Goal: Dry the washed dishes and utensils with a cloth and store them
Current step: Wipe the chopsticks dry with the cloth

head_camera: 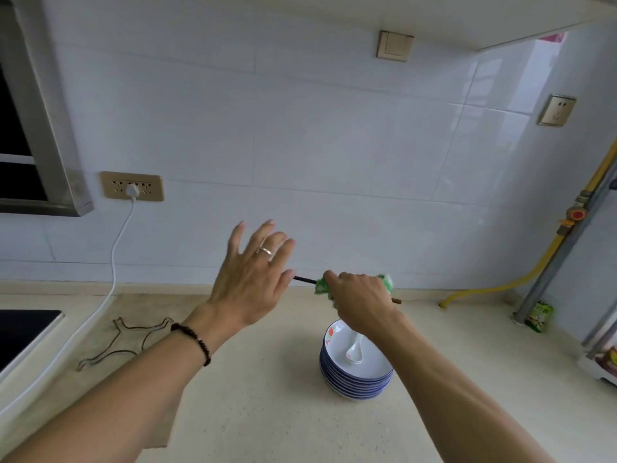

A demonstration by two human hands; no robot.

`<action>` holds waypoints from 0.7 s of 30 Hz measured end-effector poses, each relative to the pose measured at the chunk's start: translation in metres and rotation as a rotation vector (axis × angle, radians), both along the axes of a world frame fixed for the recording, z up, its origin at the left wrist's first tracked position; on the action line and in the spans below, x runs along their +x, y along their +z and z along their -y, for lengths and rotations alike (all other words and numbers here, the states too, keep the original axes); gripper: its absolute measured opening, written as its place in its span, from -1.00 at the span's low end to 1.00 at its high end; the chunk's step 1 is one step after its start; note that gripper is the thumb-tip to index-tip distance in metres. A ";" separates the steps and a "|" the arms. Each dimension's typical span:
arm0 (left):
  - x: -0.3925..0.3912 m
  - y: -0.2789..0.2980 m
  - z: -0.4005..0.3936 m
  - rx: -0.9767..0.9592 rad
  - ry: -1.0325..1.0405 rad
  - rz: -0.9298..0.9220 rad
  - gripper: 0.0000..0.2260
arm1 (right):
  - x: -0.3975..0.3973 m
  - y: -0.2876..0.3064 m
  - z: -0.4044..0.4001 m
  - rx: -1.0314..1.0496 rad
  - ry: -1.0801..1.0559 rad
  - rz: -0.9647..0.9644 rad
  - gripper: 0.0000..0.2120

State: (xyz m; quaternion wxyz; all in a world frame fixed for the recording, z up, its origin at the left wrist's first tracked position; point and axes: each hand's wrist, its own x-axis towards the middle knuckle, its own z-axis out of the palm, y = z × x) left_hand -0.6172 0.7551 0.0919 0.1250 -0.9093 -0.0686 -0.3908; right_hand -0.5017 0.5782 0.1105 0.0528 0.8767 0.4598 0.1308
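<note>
Right hand (362, 300) clenched round green cloth (321, 286), chopsticks (304, 280) wrapped inside, dark tips poking out left, above plate stack. Left hand (252, 279) spread wide, holds nothing, just beside tips. Chopsticks probably light, stiff, slippery if wet; better take at bare tips. Plate stack (355, 379) with spoon (354, 351) directly below, fragile. Bare counter (267, 412) in front.
</note>
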 end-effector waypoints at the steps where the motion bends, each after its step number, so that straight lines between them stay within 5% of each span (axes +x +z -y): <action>1: 0.002 -0.005 -0.002 0.019 -0.009 -0.087 -0.69 | -0.001 -0.001 -0.003 0.033 0.031 0.003 -0.67; 15: 0.002 -0.003 0.036 -0.141 -0.212 -0.273 -0.86 | 0.007 -0.028 0.015 0.161 0.308 0.153 -0.72; 21: -0.007 0.000 0.008 -0.293 -0.090 -0.267 -0.80 | 0.045 -0.023 0.062 0.197 0.127 0.175 -0.67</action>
